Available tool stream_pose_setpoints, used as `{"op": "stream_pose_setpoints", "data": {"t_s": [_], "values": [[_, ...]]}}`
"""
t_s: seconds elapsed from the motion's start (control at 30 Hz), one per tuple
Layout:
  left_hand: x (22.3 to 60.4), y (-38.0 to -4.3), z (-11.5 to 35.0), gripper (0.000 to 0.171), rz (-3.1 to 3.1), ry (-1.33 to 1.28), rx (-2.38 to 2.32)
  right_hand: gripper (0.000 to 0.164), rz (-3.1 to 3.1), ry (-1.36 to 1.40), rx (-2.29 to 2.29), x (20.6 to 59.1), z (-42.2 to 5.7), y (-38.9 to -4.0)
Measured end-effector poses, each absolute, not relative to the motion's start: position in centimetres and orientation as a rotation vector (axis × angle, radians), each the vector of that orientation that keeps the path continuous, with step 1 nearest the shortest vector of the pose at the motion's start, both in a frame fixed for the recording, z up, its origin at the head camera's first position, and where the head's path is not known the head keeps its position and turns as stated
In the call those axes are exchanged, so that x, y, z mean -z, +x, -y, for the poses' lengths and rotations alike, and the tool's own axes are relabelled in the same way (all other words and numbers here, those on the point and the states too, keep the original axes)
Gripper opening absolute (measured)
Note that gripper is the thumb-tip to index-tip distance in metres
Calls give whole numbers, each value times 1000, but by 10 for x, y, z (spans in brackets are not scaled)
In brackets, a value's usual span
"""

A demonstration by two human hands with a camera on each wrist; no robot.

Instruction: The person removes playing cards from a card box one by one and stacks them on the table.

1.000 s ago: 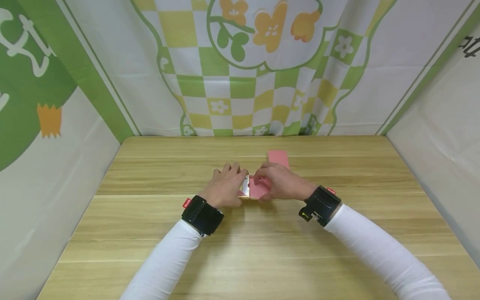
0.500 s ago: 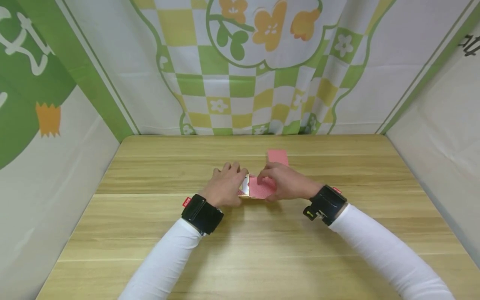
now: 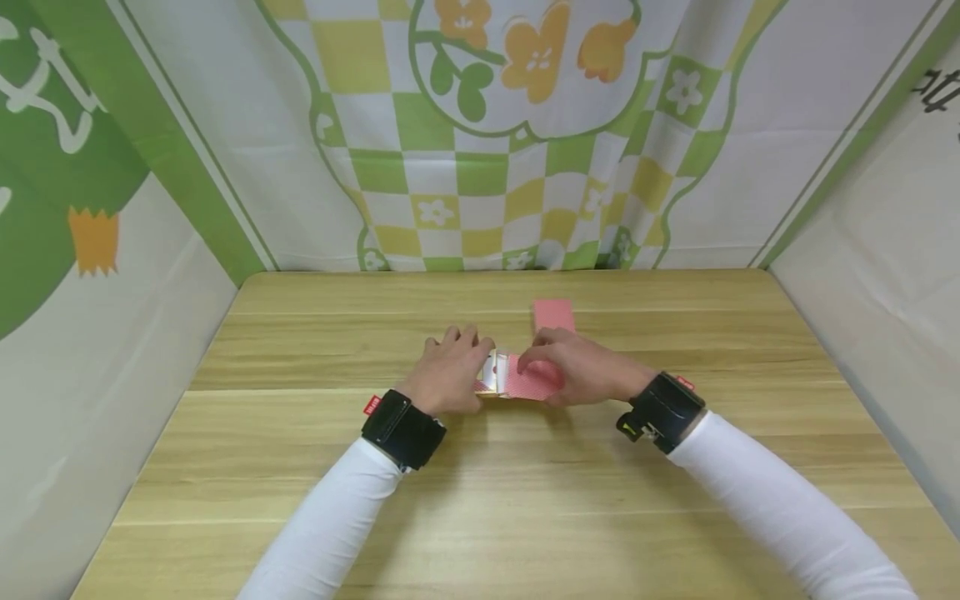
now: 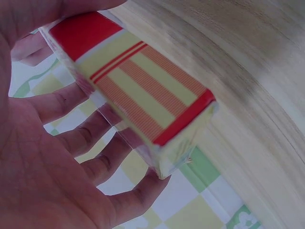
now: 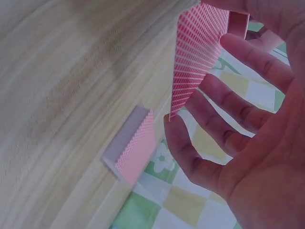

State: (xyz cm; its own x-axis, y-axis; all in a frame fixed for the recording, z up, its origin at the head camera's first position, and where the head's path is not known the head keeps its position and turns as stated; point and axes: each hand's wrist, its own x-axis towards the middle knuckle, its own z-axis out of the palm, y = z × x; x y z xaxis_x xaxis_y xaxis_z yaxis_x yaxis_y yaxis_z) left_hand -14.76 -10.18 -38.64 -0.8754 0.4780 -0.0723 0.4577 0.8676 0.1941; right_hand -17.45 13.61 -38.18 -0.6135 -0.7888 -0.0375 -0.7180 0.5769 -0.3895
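Note:
My left hand [image 3: 447, 369] grips a playing-card box [image 4: 143, 83] lying low at the table's middle. Red and cream stripes mark the box side in the left wrist view, and the fingers run along its far edge. To the right, my right hand [image 3: 581, 367] holds a red-patterned playing card [image 5: 198, 52] by its edges; whether more cards lie under it I cannot tell. Its left end sits at the box's right end, where a pale strip shows. Behind the right hand, a neat stack of red-backed cards [image 5: 136, 148] rests on the table.
The wooden table [image 3: 480, 517] reaches back to a green and yellow checked curtain [image 3: 480, 175]. Pale fabric walls stand at both sides. Each wrist wears a black strap mount [image 3: 405, 429].
The right hand has moved slightly to the right with the playing card, and a pale gap has appeared between card and box. The left hand and box stay put.

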Motion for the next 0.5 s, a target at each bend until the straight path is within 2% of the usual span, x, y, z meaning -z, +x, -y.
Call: {"op": "stream_pose_setpoints", "data": {"t_s": [0.3, 0.5], "values": [[390, -149, 107, 77, -2936, 705, -265, 54, -2635, -1153, 452, 373, -148, -179], [392, -149, 106, 77, -2927, 702, -272, 46, -2722, -1058, 427, 373, -155, -192]]}}
